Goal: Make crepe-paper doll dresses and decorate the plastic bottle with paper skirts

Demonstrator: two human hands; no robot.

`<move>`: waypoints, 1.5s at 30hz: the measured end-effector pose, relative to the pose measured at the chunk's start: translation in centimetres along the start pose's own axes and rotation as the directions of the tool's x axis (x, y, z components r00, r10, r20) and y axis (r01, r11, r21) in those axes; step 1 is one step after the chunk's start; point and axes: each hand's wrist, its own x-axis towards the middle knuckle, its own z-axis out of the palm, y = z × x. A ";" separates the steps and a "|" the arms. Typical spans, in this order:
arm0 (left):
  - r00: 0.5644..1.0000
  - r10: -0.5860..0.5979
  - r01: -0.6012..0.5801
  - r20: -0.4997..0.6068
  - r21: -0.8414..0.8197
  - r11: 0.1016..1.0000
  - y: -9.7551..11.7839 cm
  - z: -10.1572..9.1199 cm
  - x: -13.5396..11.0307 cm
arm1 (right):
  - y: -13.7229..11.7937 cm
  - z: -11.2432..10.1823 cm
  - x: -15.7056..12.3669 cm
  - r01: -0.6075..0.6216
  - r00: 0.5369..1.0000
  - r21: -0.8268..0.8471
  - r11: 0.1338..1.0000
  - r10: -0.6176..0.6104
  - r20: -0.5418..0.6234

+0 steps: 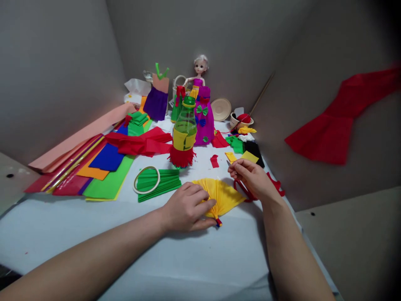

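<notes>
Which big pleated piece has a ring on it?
The green piece; the ring overlaps its left end. The yellow piece spreads partly beneath the left hand.

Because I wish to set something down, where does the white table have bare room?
Two patches look mostly bare: between the left forearm and right forearm, nearer than the yellow fan; and between the coloured sheets and left forearm. It is crowded behind the green bottle, up to the doll.
</notes>
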 end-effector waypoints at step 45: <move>0.801 -0.592 0.557 -0.087 -0.253 0.791 2.6 -4.2 -0.7 | -4.0 9.4 -6.5 0.565 0.806 -0.462 0.684 -0.578 0.130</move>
